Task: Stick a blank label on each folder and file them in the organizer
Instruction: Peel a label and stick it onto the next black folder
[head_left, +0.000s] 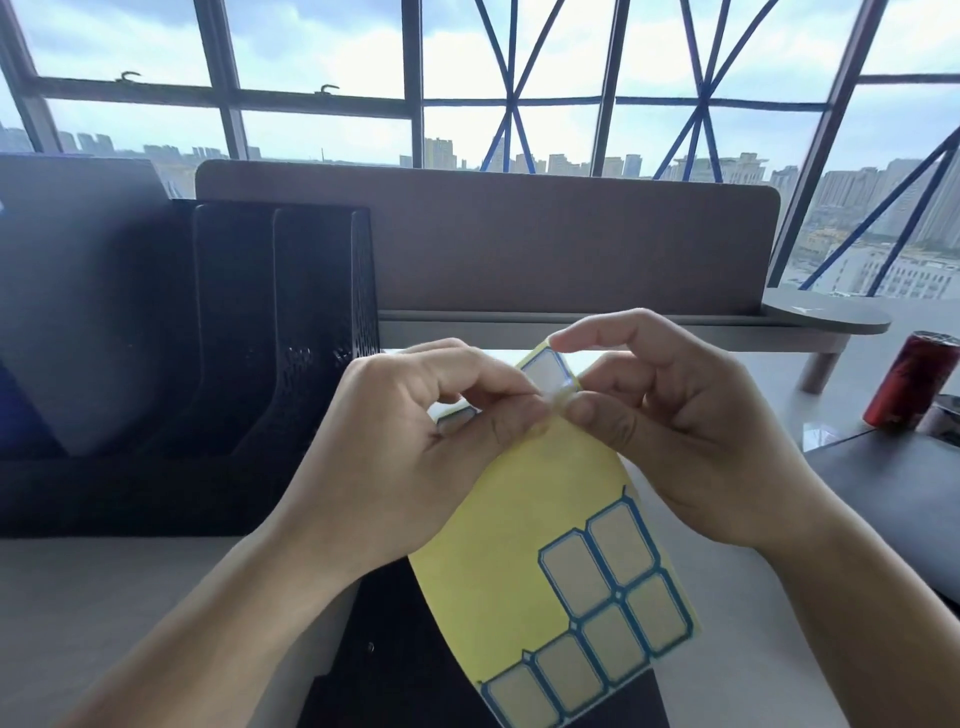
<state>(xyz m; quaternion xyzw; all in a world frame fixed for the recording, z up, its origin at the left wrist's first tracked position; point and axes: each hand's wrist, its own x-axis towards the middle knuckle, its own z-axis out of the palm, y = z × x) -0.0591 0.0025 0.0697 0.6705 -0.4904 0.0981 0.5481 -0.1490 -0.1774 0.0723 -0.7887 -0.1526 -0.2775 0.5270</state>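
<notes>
- Sheet (509, 525): yellow backing, held in the air over the desk's (130, 597) near edge, bowed, with its long side running up and away from the person.
- Blue-bordered blank labels sit along its lower right part. One label (546, 370) is alone at the top end, and the middle is bare backing.
- Left hand (415, 452): fingers curled, thumb and forefinger pinching the sheet's upper part just below that label.
- Right hand (691, 441): thumb pressed to the sheet at the label's lower corner, tip to tip with the left thumb. Forefinger arched over, touching the sheet's top corner. Cannot tell whether the label edge has lifted.
- Dark folder (384, 665): flat on the desk beneath the sheet.
- Organizer (291, 322): black mesh, upright slots, at the left rear of the desk. A grey folder (78, 291) stands in its leftmost slot.
- Partition (519, 244): brown, behind the desk.
- Can (914, 379): red, at the far right, well apart from the hands.
</notes>
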